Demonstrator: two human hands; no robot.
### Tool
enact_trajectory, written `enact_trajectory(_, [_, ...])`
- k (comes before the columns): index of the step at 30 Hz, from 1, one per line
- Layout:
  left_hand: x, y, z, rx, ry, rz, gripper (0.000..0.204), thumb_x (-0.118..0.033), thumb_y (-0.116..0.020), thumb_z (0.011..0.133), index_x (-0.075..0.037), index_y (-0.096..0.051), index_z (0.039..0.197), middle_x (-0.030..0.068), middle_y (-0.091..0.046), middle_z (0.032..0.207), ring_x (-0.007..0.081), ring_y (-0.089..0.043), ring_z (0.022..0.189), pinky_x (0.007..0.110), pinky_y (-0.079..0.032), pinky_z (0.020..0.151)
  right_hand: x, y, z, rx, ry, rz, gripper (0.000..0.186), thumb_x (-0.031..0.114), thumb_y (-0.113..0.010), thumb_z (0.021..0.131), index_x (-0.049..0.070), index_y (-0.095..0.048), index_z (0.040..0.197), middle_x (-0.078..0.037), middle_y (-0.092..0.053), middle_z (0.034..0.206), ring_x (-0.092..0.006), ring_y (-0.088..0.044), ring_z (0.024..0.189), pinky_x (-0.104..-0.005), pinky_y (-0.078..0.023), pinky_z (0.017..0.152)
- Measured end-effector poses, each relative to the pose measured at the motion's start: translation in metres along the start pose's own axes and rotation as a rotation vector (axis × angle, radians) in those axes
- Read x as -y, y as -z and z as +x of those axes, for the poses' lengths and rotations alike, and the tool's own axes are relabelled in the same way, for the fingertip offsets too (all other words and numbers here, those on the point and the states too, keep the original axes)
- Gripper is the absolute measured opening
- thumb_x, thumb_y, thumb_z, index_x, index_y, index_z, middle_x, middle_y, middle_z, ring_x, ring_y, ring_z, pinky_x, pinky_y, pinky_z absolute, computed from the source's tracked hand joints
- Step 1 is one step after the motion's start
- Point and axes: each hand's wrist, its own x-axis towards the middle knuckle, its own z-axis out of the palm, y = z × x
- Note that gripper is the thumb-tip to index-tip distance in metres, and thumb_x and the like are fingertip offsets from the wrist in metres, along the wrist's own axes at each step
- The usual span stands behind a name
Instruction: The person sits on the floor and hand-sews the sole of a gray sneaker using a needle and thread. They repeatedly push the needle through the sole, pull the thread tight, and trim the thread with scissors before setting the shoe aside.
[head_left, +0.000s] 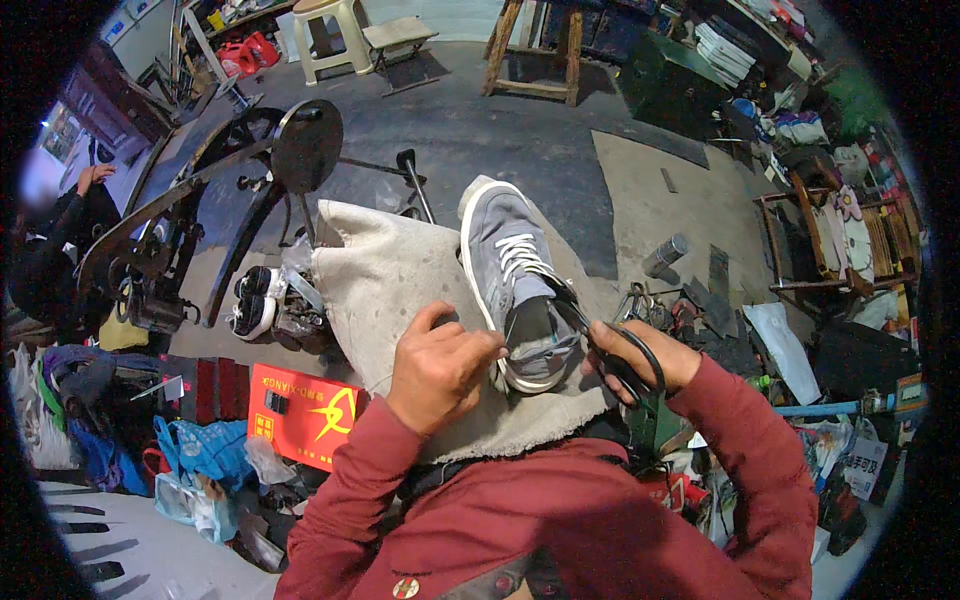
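A grey sneaker [505,260] with white laces and a white sole lies on a beige cloth [385,280] spread over my lap, toe pointing away from me. My left hand [440,365] is closed on the heel edge of the sneaker. My right hand [650,360] grips black-handled scissors [605,345], whose blades reach into the shoe's opening near the tongue. Both sleeves are dark red.
A black sewing machine with a round wheel [300,145] stands to the left, another person's arm [80,195] beyond it. A red box [300,410] and a pair of black-and-white shoes [255,300] lie at lower left. Tools and scraps [700,310] litter the floor at right.
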Motion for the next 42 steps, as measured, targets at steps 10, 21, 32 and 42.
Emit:
enact_trajectory(10, [-0.002, -0.006, -0.004, 0.068, -0.017, -0.018, 0.025, -0.003, -0.069, 0.067, -0.012, -0.067, 0.090, 0.0038, -0.051, 0.061, 0.0245, -0.058, 0.061, 0.040, -0.049, 0.077, 0.004, -0.003, 0.037, -0.059, -0.010, 0.050, 0.079, 0.074, -0.039, 0.099, 0.001, -0.064, 0.083, -0.004, -0.056, 0.058, -0.0153, -0.058, 0.048, -0.0310, -0.046, 0.047])
enact_trajectory(21, [0.000, 0.002, -0.007, 0.049, -0.014, -0.055, 0.021, -0.002, -0.070, 0.068, -0.011, -0.066, 0.086, 0.0050, -0.053, 0.061, 0.0255, -0.058, 0.061, 0.041, -0.050, 0.080, -0.001, -0.009, 0.039, -0.103, -0.011, 0.038, 0.076, 0.076, -0.042, 0.097, 0.005, -0.062, 0.078, 0.001, -0.049, 0.056, -0.0112, -0.049, 0.046, -0.0281, -0.037, 0.044])
enact_trajectory(32, [0.003, 0.073, -0.080, -0.140, 0.499, 0.481, 0.033, -0.012, -0.078, 0.077, -0.008, -0.072, 0.109, 0.0119, -0.066, 0.109, 0.0340, -0.059, 0.114, 0.049, -0.040, 0.102, -0.027, 0.020, 0.015, 0.102, 0.108, -0.117, 0.055, 0.057, -0.048, 0.104, 0.006, -0.061, 0.086, -0.002, -0.051, 0.059, -0.0126, -0.048, 0.049, -0.0288, -0.032, 0.046])
enact_trajectory(42, [-0.050, -0.013, -0.033, -0.040, 0.319, -0.200, 0.064, -0.022, -0.071, 0.088, -0.014, -0.047, 0.147, 0.0209, -0.057, 0.141, 0.0405, -0.064, 0.116, 0.047, -0.056, 0.091, -0.116, 0.049, -0.032, -0.024, 0.321, -0.070, 0.046, 0.051, -0.074, 0.090, 0.007, -0.061, 0.091, 0.007, -0.046, 0.063, -0.0046, -0.040, 0.051, -0.0259, -0.027, 0.047])
